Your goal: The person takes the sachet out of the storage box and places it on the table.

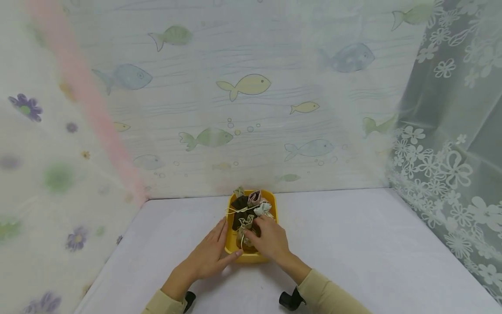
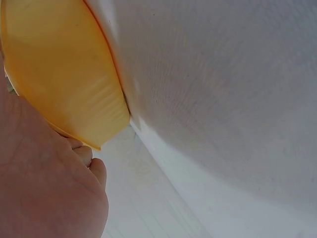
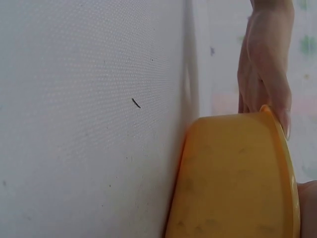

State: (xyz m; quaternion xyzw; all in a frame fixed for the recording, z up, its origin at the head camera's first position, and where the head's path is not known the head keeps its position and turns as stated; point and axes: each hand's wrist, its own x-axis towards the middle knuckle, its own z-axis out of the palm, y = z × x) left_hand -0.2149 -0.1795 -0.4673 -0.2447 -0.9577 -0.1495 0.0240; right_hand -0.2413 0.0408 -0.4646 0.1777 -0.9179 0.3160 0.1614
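A yellow plastic basin point(image 1: 251, 258) stands on the white table, filled with several small cloth drawstring pouches. My left hand point(image 1: 209, 253) lies along its left side with fingers extended, thumb touching the near rim. In the right wrist view, that left hand point(image 3: 267, 64) has its thumb over the rim. My right hand point(image 1: 271, 237) reaches in over the right rim, its thumb against a beige patterned pouch point(image 1: 246, 223) at the near end; its other fingertips are hidden among the pouches. Farther back lie a dark brown pouch point(image 1: 240, 203), a pink patterned pouch point(image 1: 254, 198) and a pale pouch point(image 1: 262, 208).
The white tabletop point(image 1: 333, 231) spreads around the basin. Behind it hangs a fish-printed curtain point(image 1: 251, 131), with a flowered curtain point(image 1: 51, 174) on the left and a lace-patterned sheer one point(image 1: 451, 174) on the right. Black wrist mounts point(image 1: 291, 300) sit at the sleeves.
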